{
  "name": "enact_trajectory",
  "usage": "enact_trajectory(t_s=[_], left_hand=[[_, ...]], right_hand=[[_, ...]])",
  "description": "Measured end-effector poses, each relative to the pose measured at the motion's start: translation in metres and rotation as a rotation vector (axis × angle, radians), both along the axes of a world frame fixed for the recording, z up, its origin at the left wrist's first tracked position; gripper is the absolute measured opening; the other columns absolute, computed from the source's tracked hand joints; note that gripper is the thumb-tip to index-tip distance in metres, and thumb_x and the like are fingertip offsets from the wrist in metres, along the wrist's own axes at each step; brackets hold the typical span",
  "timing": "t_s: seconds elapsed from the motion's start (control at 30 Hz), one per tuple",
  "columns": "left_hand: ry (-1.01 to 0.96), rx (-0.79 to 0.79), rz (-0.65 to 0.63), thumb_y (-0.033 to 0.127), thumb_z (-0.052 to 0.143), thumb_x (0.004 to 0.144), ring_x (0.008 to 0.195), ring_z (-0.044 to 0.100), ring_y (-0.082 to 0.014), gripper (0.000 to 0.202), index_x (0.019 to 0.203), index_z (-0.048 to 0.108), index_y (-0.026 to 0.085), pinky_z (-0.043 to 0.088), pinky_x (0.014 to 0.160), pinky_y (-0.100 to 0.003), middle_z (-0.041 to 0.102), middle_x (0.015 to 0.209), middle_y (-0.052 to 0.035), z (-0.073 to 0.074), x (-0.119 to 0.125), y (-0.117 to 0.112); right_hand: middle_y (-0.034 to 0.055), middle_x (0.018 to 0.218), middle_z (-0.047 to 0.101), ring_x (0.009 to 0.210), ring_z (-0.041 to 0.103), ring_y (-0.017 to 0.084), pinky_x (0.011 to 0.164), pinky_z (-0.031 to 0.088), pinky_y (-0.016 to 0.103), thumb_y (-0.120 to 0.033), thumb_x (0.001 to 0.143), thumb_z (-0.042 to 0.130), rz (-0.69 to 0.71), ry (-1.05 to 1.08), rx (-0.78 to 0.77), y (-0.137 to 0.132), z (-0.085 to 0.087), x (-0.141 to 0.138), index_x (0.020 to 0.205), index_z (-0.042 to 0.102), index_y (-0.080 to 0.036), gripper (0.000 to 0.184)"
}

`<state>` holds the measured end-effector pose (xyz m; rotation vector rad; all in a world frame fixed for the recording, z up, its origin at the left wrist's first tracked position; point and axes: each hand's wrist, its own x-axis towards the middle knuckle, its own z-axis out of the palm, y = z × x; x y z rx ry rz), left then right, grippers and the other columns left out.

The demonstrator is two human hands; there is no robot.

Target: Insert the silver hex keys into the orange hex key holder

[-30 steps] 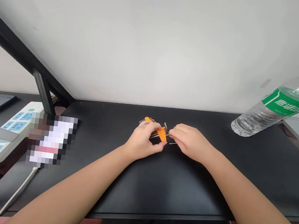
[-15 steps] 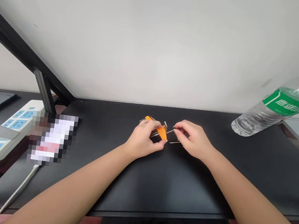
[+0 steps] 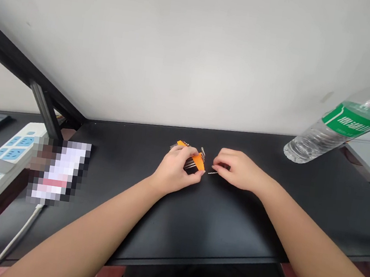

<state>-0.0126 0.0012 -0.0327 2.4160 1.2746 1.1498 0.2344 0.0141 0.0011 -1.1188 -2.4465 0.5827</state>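
Observation:
My left hand (image 3: 176, 169) is closed around an orange hex key holder (image 3: 199, 161), thumb at its near end and fingers over the top. Several metal hex keys (image 3: 190, 163) sit in the holder, and some bent ends (image 3: 203, 151) stick out at its right side. Just to the right, my right hand (image 3: 236, 168) rests low over the table with thumb and forefinger pinched. A thin loose hex key (image 3: 212, 173) emerges from under these fingertips, pointing left toward the holder; the rest of it is hidden by the hand.
The black table (image 3: 159, 226) meets a white wall behind. At the right back stands a large water bottle (image 3: 349, 120) with a green label. On the left are a blurred-out phone (image 3: 59, 171) on a white cable (image 3: 18, 236), a power strip (image 3: 14, 151) and a black metal post (image 3: 46, 110).
My right hand has drawn away from the thin key that stretched between it and the holder and come down at the loose key. The left hand keeps its hold; the view has shifted slightly.

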Motion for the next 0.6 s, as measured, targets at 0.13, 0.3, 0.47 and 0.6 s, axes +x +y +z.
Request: enact_trajectory(t_s=[0.13, 0.3, 0.47, 0.6], left_hand=[[-0.003, -0.030, 0.024, 0.031, 0.082, 0.074, 0.098, 0.071, -0.0233, 0.046, 0.113, 0.058, 0.025, 0.060, 0.090, -0.041, 0.073, 0.101, -0.0029, 0.000, 0.000, 0.000], [0.001, -0.026, 0.030, 0.032, 0.082, 0.074, 0.099, 0.072, -0.0239, 0.046, 0.112, 0.058, 0.025, 0.060, 0.091, -0.041, 0.074, 0.103, -0.0031, -0.002, 0.001, 0.003], [0.004, -0.017, 0.035, 0.032, 0.081, 0.076, 0.099, 0.072, -0.0236, 0.044, 0.113, 0.058, 0.024, 0.060, 0.092, -0.041, 0.074, 0.104, -0.0034, -0.003, 0.000, 0.004], [0.006, -0.006, 0.031, 0.031, 0.080, 0.075, 0.100, 0.072, -0.0239, 0.043, 0.112, 0.058, 0.024, 0.060, 0.093, -0.042, 0.074, 0.103, -0.0033, -0.002, 0.001, 0.003]], right_hand=[[0.0064, 0.094, 0.068, 0.092, 0.059, 0.022, 0.085, 0.038, 0.039, -0.016, 0.093, 0.064, 0.069, -0.294, 0.094, 0.000, 0.000, 0.008, 0.087, 0.072, -0.019, 0.011], [0.0081, 0.087, 0.065, 0.087, 0.055, 0.022, 0.075, 0.034, 0.037, -0.009, 0.089, 0.060, 0.040, -0.391, 0.220, 0.000, -0.010, -0.006, 0.079, 0.064, -0.018, 0.014], [0.0066, 0.084, 0.064, 0.086, 0.054, 0.022, 0.075, 0.035, 0.036, -0.010, 0.083, 0.063, -0.014, -0.352, 0.232, 0.004, -0.015, -0.010, 0.076, 0.058, -0.019, 0.012], [0.0042, 0.082, 0.064, 0.080, 0.054, 0.019, 0.072, 0.037, 0.033, -0.011, 0.085, 0.060, -0.031, -0.241, 0.215, 0.004, -0.011, -0.007, 0.079, 0.056, -0.019, 0.012]])
